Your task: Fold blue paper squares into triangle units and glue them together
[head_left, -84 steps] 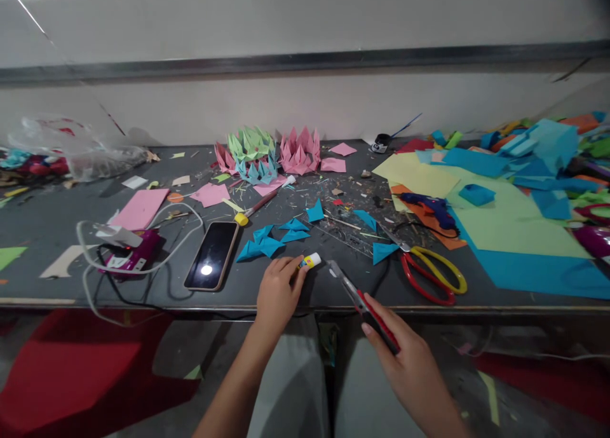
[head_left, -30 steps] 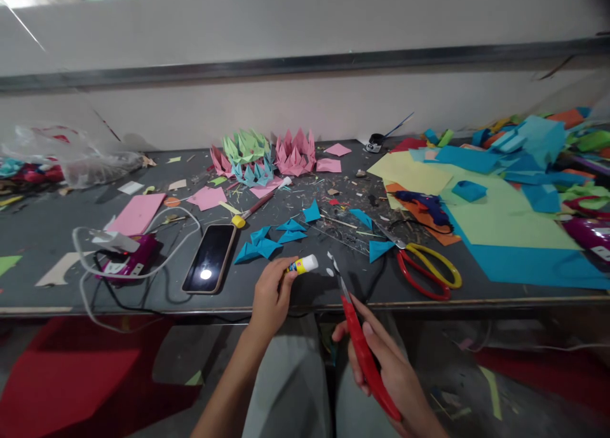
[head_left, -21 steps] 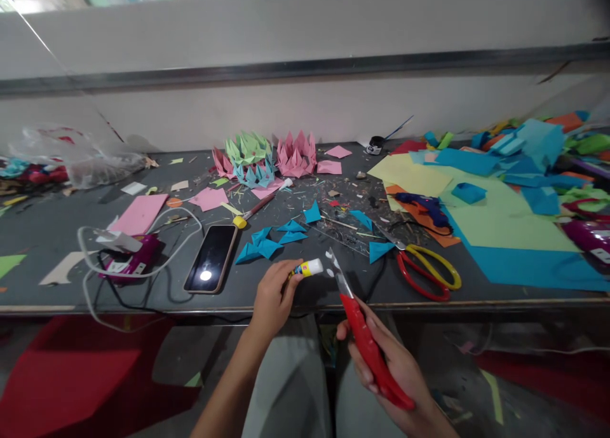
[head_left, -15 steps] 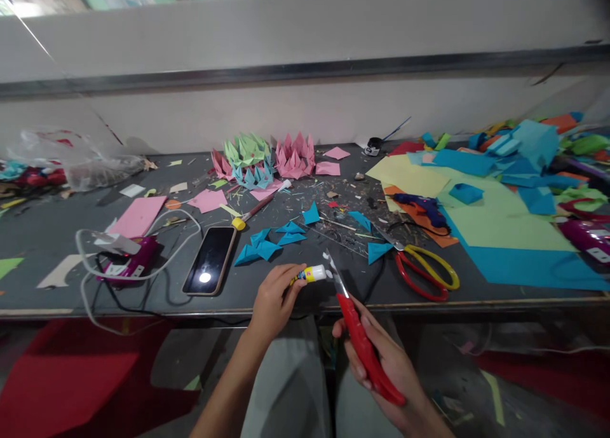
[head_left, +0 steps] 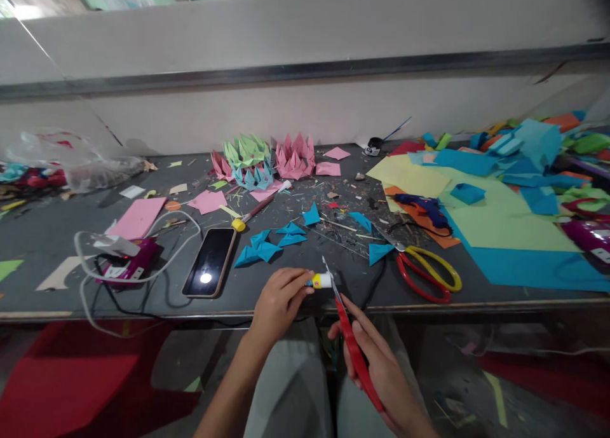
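Note:
My left hand [head_left: 281,301] is closed on a small glue stick [head_left: 321,280] with a yellow and white barrel, its white end pointing right. In my right hand [head_left: 376,355] are red-handled scissors [head_left: 357,352], seen edge-on, their metal blades pointing up and away. The blades meet the white end of the glue stick, and white glue clings near their tip. Beyond my hands lie several folded blue paper pieces [head_left: 267,250]. A yellow cap [head_left: 238,224] rests by a brush-like stick.
A phone [head_left: 210,262] and a purple power strip [head_left: 131,260] with cables lie left. Folded paper flowers [head_left: 294,155] stand at the back. Scissors with red and yellow handles [head_left: 429,273], a blue glue gun [head_left: 422,208] and coloured sheets [head_left: 515,215] lie right.
The scissors have come down and left, so the blades now touch the glue stick's end. My left hand has moved the glue stick slightly right and down.

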The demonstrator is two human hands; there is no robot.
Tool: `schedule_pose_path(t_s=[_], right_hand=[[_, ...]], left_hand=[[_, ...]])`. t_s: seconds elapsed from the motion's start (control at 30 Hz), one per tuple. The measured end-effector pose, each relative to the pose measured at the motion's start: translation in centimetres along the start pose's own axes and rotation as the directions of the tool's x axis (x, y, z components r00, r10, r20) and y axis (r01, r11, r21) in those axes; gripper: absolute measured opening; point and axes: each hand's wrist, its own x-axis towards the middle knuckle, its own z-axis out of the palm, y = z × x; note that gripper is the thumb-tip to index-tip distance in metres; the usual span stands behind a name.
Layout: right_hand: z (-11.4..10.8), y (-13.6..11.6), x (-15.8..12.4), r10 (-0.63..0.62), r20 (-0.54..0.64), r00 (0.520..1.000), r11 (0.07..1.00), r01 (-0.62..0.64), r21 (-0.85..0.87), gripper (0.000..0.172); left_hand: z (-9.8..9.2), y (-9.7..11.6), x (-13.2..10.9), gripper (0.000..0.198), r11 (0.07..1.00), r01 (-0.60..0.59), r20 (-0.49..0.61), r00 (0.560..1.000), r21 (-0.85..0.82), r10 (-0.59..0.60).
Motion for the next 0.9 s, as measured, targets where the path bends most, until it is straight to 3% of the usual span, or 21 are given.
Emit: schedule_pose_path(t_s=[0.9], right_hand=[[-0.2, 0.89, -0.61, 0.022, 0.006, 1.0, 0.999, -0.022, -0.04, 0.059]], left_hand=[[0.11, -0.09, -0.06, 0.026, 0.997, 0.069, -0.036, 0.997, 0.036, -0.068]])
